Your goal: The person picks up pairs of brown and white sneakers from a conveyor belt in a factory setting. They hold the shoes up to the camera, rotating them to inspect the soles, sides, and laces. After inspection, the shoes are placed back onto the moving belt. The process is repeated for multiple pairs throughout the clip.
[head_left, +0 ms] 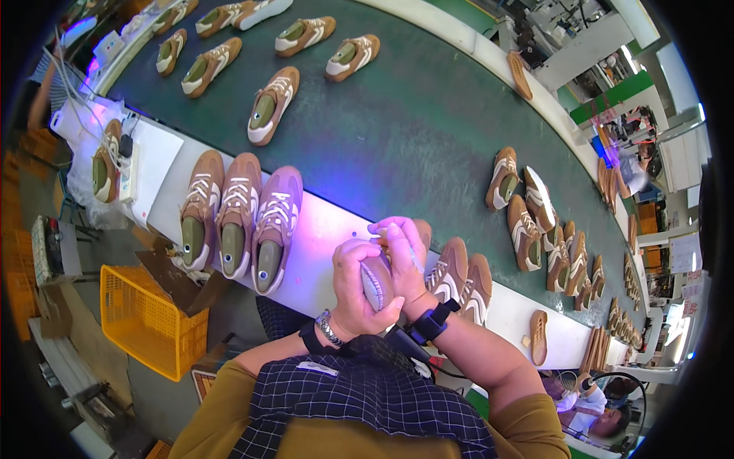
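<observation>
Near the conveyor's front edge, my left hand (pixel 353 287) is closed around a brown shoe (pixel 376 281) with a pale, stitched sole edge. Its thumb presses against the near side of the shoe. My right hand (pixel 404 264), just beside it, has its fingers bent in a pinch at the shoe's far end. From between those fingers sticks out a thin, pale, pen-like tool (pixel 416 261), whose tip I cannot make out. Much of the shoe is hidden by the hands. Several laced brown shoes (pixel 451 268) stand right beside my right hand.
Three laced brown shoes (pixel 241 199) stand left on the white ledge (pixel 325 222). The green conveyor belt (pixel 413 138) carries more shoes, grouped far left and right. A loose sole (pixel 539 336) lies on the ledge at right. A yellow crate (pixel 141 325) stands below, left.
</observation>
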Demonstrator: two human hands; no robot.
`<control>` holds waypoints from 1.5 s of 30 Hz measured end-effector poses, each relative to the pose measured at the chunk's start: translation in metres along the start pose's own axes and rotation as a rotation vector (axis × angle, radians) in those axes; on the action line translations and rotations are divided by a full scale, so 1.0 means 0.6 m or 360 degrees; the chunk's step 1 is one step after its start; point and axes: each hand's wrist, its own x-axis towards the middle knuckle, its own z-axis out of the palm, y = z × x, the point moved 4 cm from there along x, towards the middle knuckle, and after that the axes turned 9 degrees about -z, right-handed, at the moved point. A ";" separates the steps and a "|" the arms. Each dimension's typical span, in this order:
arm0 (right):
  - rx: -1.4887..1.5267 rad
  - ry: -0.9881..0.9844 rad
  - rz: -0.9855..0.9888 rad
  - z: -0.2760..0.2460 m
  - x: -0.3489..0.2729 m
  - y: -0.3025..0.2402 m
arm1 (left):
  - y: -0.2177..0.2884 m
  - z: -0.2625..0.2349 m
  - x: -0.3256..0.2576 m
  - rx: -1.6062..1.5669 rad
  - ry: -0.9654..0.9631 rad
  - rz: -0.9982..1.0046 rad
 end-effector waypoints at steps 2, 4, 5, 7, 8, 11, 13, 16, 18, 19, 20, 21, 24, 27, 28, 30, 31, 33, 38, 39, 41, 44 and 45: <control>-0.0013 -0.0043 -0.0078 -0.004 -0.004 0.001 | -0.003 0.000 -0.002 0.0014 -0.0017 -0.0009; 0.0069 -0.0019 -0.0099 -0.001 0.004 -0.001 | -0.002 0.002 0.005 0.0028 -0.0004 0.0018; 0.0048 -0.0047 -0.0085 -0.005 0.002 0.003 | -0.008 0.005 -0.002 0.0021 -0.0004 -0.0034; 0.0026 -0.0108 -0.0160 -0.013 0.018 -0.007 | -0.009 0.012 0.010 0.0011 0.0003 -0.0035; 0.0020 -0.0095 -0.0173 -0.017 0.015 0.000 | -0.005 0.012 0.007 0.0097 -0.0016 -0.0011; 0.0125 0.0027 -0.0094 -0.020 0.024 0.000 | 0.000 0.018 0.005 0.0126 -0.0005 0.0061; 0.0270 0.0195 0.0016 -0.029 0.020 0.000 | -0.023 0.012 -0.007 0.0171 -0.0037 0.0042; 0.0164 0.0445 0.0065 -0.068 0.008 -0.010 | -0.077 0.012 -0.033 -0.0045 -0.0125 -0.0247; 0.0042 0.0612 -0.0147 -0.117 -0.009 -0.042 | -0.093 0.004 -0.015 -0.0318 -0.0182 -0.0391; 0.0074 0.0707 -0.0280 -0.172 -0.016 -0.021 | -0.090 0.008 -0.005 -0.0476 -0.0237 -0.0469; 0.0090 0.0791 -0.0182 -0.201 -0.037 -0.045 | -0.103 0.001 -0.001 -0.0649 -0.0207 -0.0618; 0.0055 0.0812 -0.0276 -0.242 -0.052 -0.057 | -0.116 -0.007 0.008 -0.0831 -0.0179 -0.0752; -0.0759 0.1014 -0.0527 -0.414 -0.122 -0.035 | -0.157 -0.019 0.023 -0.1507 -0.0151 -0.1137; -0.1431 0.1176 -0.0245 -0.538 -0.217 0.004 | -0.130 -0.028 0.028 -0.1787 -0.0269 -0.1232; -0.1543 0.1189 -0.0192 -0.577 -0.250 0.033 | -0.127 -0.022 0.028 -0.1856 -0.0406 -0.1290; -0.1577 0.1277 -0.0077 -0.620 -0.297 0.086 | -0.120 -0.005 0.026 -0.1988 -0.0678 -0.1397; -0.1635 0.1253 -0.0070 -0.626 -0.313 0.110 | -0.111 0.009 0.028 -0.1994 -0.0780 -0.1445; -0.1771 0.1198 -0.0062 -0.640 -0.329 0.145 | -0.074 0.037 0.027 -0.2022 -0.0978 -0.1536; -0.1893 0.1217 -0.0053 -0.622 -0.320 0.187 | -0.072 0.092 0.022 -0.2160 -0.1158 -0.1690; -0.1949 0.1256 -0.0169 -0.613 -0.318 0.180 | -0.067 0.105 0.022 -0.2170 -0.1210 -0.1717; -0.1582 0.1273 -0.0106 -0.587 -0.308 0.140 | -0.037 0.125 0.021 -0.2203 -0.1383 -0.1790; -0.0908 0.1066 0.0196 -0.550 -0.304 0.107 | -0.041 0.129 0.009 -0.2245 -0.1235 -0.1836; -0.1013 0.0932 0.0259 -0.524 -0.300 0.082 | -0.048 0.131 0.003 -0.2277 -0.1146 -0.1868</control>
